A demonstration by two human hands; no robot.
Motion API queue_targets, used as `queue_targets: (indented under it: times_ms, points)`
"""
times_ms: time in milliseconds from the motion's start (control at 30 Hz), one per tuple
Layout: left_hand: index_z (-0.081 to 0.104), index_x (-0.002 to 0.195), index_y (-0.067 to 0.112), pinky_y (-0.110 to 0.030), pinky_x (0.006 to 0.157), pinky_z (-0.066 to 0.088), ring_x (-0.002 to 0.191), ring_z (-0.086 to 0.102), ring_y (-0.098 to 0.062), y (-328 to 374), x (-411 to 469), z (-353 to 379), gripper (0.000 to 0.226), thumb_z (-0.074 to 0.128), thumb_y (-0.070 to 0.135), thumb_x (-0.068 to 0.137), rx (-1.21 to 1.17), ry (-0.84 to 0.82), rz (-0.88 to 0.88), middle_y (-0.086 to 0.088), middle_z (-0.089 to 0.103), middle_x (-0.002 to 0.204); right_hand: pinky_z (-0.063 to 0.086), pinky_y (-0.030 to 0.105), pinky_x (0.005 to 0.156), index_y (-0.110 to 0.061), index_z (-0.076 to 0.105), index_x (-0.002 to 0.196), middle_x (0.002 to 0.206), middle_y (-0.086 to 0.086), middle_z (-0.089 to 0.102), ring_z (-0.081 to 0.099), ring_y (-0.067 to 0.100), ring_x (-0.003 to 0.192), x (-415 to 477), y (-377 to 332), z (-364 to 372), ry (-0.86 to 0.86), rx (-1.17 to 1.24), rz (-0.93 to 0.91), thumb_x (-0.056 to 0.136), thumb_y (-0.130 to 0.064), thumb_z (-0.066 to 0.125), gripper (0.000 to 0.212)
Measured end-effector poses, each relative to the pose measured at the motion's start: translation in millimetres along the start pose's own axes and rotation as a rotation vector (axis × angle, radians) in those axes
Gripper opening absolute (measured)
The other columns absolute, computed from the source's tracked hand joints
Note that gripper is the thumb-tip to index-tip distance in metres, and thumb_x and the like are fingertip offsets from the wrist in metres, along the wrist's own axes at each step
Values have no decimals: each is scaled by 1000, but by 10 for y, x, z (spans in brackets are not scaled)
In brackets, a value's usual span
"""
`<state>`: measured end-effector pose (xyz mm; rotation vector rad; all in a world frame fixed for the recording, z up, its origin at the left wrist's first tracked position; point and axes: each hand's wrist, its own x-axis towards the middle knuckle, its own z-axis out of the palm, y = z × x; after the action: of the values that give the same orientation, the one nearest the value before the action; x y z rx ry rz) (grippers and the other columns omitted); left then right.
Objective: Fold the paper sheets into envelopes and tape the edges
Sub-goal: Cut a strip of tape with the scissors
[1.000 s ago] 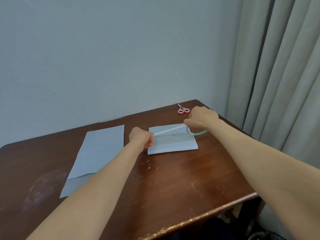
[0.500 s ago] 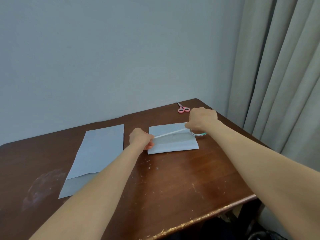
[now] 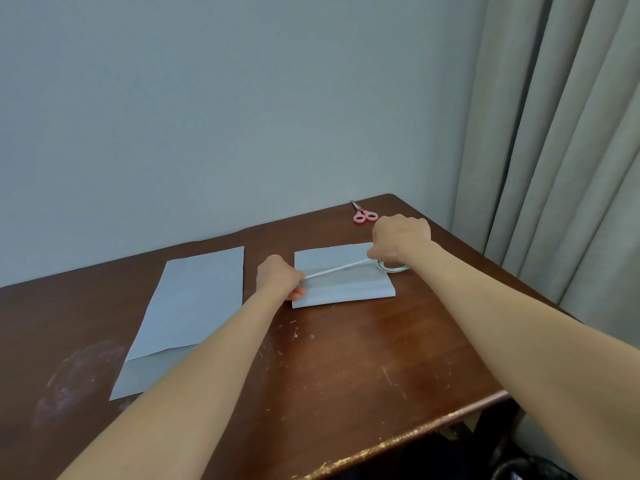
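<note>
Desk [image 3: 346, 375], far right quarter: one folded sheet [image 3: 346, 289] lies flat, well short of the far right corner. It is folded into a squat rectangle, with a crease line running across its width. The folding on this piece looks done, though whether any side edge is already taped is too fine to tell.

Left hand [image 3: 278, 277]: fingers curled, pinching the free end of a tape strip [image 3: 337, 269] at the folded sheet's left edge.
Right hand [image 3: 400, 239]: clenched over the tape roll [image 3: 393, 268] at the sheet's far right corner. Only the roll's lower arc shows beneath the knuckles.

The strip is drawn taut between the two hands, slanting across the sheet from left edge to far right corner. It looks held just above the paper and not pressed down, but contact can't be confirmed.

Left of centre on the desk, a flat sheet [image 3: 197, 299] lies unfolded, long side running from the far edge toward the near edge. A darker band shows at its near end, either a second sheet underneath or a turned-up flap, and I can't say which.

Scissors [image 3: 363, 214] with pink handles lie at the far edge near the far right corner, apart from both hands.

Judgement on progress:
- Early to middle of the job.
- One envelope is folded and its taping is in hand.
- The strip is not yet laid, smoothed or cut from the roll.
- The flat paper on the left is all still to fold and tape.
</note>
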<state>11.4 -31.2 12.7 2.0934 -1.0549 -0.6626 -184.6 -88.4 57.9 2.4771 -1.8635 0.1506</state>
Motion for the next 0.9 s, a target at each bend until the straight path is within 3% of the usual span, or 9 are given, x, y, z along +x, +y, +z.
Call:
queue_targets:
  times_ms: [433, 733, 900]
  points:
    - [66, 95, -2, -29, 62, 60, 45, 62, -17, -30, 21, 9, 13, 61, 5, 85, 113, -20, 8, -12, 67, 64, 35, 34, 79, -21, 68, 97, 78, -1, 55, 55, 25, 77, 31, -10, 41, 5, -20, -7, 79, -20, 53, 23]
    - [65, 93, -1, -27, 57, 58, 48, 63, -18, 18, 47, -8, 10, 63, 5, 85, 183, -55, -4, -12, 65, 65, 35, 31, 74, -17, 64, 82, 75, 0, 57, 57, 25, 74, 30, 84, 72, -51, 2, 73, 77, -20, 57, 10]
    - [62, 87, 2, -27, 60, 58, 50, 63, -18, 42, 63, -26, 5, 62, 6, 85, 232, -72, 16, -11, 64, 66, 37, 30, 73, -18, 66, 84, 77, 0, 58, 58, 26, 76, 34, 81, 91, -59, -2, 75, 75, -19, 57, 12]
